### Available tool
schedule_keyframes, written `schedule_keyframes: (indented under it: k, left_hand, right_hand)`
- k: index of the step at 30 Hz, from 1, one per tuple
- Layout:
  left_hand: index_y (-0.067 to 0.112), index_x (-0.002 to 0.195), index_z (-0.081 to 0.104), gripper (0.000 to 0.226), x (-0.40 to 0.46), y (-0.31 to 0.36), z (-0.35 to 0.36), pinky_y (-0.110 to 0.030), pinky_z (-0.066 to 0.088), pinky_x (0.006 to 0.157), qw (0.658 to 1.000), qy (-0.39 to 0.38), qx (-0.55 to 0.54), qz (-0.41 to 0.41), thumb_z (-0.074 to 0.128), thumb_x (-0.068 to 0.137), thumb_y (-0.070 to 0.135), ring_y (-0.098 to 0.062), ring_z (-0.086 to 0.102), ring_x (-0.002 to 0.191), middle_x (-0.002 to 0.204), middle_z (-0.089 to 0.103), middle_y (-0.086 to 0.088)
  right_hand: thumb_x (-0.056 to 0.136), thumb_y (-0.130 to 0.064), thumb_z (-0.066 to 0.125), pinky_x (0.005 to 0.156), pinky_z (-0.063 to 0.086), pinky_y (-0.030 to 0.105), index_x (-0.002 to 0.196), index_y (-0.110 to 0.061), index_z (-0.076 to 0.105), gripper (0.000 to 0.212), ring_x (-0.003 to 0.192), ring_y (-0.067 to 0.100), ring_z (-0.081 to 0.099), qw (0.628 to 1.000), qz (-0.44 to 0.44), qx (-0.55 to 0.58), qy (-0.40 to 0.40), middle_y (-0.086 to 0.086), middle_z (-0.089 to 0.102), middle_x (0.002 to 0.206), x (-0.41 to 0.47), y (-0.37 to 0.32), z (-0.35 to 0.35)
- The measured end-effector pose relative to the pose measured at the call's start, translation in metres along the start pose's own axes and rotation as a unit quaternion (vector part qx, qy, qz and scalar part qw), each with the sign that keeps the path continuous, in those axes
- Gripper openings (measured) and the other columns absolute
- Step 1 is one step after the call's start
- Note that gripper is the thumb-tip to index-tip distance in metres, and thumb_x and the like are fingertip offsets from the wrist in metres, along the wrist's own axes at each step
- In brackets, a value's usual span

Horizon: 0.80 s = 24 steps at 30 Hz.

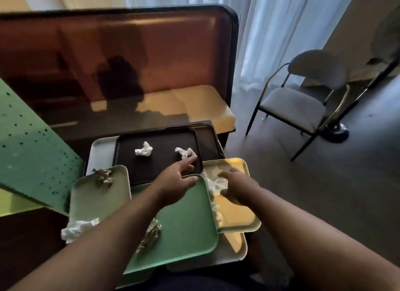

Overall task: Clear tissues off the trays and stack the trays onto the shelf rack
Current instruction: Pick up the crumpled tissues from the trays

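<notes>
Several trays overlap on a small table. My left hand (177, 180) grips the far corner of the green tray (186, 225), thumb on its rim, fingertips reaching toward a white tissue (184, 152) on the dark brown tray (155, 158). A second white tissue (144, 149) lies further left on that tray. My right hand (238, 186) rests on the yellow tray (236, 217), fingers spread over a crumpled white tissue (213, 183). A greyish tissue (151, 234) lies on the green tray. The pale tray (97, 199) holds a grey wad (105, 177) and a white tissue (78, 227).
A green perforated panel (28, 152) leans at the left. Behind the trays stands a bench with a tall brown back (129, 59) and a yellow seat (194, 104). A grey chair (303, 104) stands on the dark floor at the right, by white curtains.
</notes>
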<state>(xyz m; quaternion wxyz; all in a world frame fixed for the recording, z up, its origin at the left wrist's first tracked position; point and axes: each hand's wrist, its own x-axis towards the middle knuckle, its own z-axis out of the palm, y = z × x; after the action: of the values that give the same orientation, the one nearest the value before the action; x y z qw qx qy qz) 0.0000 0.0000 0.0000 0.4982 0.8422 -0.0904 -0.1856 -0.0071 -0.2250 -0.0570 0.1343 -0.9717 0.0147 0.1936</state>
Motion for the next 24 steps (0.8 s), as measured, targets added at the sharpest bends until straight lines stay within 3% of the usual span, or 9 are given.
schedule_keyframes:
  k: [2,4,8,10,12,16,19,21,24]
  left_hand:
    - [0.032,0.148,0.042,0.065,-0.001,-0.001,0.001,-0.030,0.055,0.080,1.000,-0.005,0.014,-0.020,0.068,0.091,0.017,-0.017,0.067,0.094,0.127,0.060,0.000]
    - [0.032,0.147,0.044,0.063,-0.002,-0.007,0.003,-0.024,0.054,0.072,0.999,-0.002,0.024,-0.038,0.067,0.091,0.017,-0.017,0.067,0.086,0.124,0.060,0.002]
    - [0.032,0.147,0.045,0.062,0.000,-0.014,0.005,-0.019,0.050,0.058,0.999,-0.008,0.017,-0.049,0.067,0.091,0.019,-0.011,0.058,0.065,0.124,0.061,0.004]
    - [0.033,0.147,0.044,0.061,0.002,-0.016,0.007,-0.027,0.055,0.066,0.998,-0.008,-0.002,-0.058,0.066,0.091,0.022,-0.014,0.064,0.073,0.126,0.061,0.003]
    - [0.037,0.148,0.041,0.062,0.003,-0.014,0.010,-0.036,0.057,0.082,0.997,-0.003,-0.039,-0.063,0.066,0.092,0.029,-0.018,0.067,0.097,0.130,0.058,0.002]
    - [0.045,0.150,0.029,0.058,0.004,-0.001,0.016,-0.042,0.053,0.093,0.977,-0.027,-0.196,-0.085,0.055,0.097,0.043,-0.018,0.062,0.111,0.126,0.055,0.013]
    - [0.023,0.128,0.055,0.027,0.005,0.003,0.018,-0.039,0.056,0.084,0.971,0.000,-0.226,-0.084,0.049,0.102,0.031,-0.021,0.066,0.102,0.111,0.067,0.000]
    - [0.013,0.110,0.059,0.017,0.004,0.003,0.019,-0.035,0.057,0.072,0.967,0.036,-0.233,-0.096,0.046,0.104,0.022,-0.022,0.067,0.087,0.102,0.068,-0.010]
    - [0.006,0.116,0.051,0.017,0.000,0.000,0.018,-0.032,0.053,0.058,0.960,0.077,-0.248,-0.107,0.040,0.104,0.009,-0.020,0.060,0.065,0.093,0.060,-0.013]
  right_hand:
    - [0.092,-0.041,0.066,0.078,0.052,0.034,0.146,-0.038,0.048,0.057,0.117,0.026,0.062,0.999,0.005,-0.039,-0.007,-0.004,0.044,0.147,-0.003,-0.002,0.007]
    - [0.095,-0.036,0.063,0.070,0.050,0.031,0.138,-0.036,0.057,0.044,0.105,0.024,0.064,0.999,0.004,-0.050,0.010,-0.003,0.051,0.133,-0.006,0.002,0.020]
    - [0.098,-0.022,0.056,0.061,0.049,0.030,0.105,-0.025,0.065,0.012,0.077,0.015,0.057,0.996,0.034,0.000,0.087,-0.003,0.059,0.104,-0.002,0.007,0.023]
    - [0.100,-0.022,0.051,0.059,0.046,0.029,0.089,-0.025,0.059,0.014,0.072,0.016,0.054,0.982,0.042,0.116,0.141,-0.004,0.056,0.090,-0.001,0.000,0.017]
    - [0.098,-0.019,0.056,0.056,0.039,0.026,0.084,-0.022,0.058,0.014,0.070,0.018,0.053,0.957,-0.020,0.218,0.189,-0.005,0.054,0.081,-0.003,-0.016,0.007]
    - [0.094,-0.014,0.066,0.065,0.055,0.034,0.096,-0.012,0.070,0.005,0.077,0.022,0.063,0.901,-0.161,0.359,0.185,0.004,0.067,0.087,-0.016,-0.049,-0.005]
    - [0.092,-0.010,0.066,0.071,0.060,0.030,0.109,-0.014,0.069,0.017,0.085,0.020,0.070,0.874,-0.178,0.427,0.153,0.004,0.070,0.099,-0.028,-0.057,-0.004]
    - [0.088,-0.003,0.066,0.069,0.060,0.028,0.111,-0.020,0.064,0.029,0.084,0.016,0.068,0.879,-0.142,0.427,0.157,-0.003,0.064,0.109,-0.034,-0.052,0.001]
    - [0.083,-0.003,0.068,0.072,0.058,0.031,0.115,-0.024,0.061,0.039,0.081,0.019,0.064,0.932,-0.054,0.342,0.106,-0.006,0.056,0.117,-0.035,-0.035,0.012]
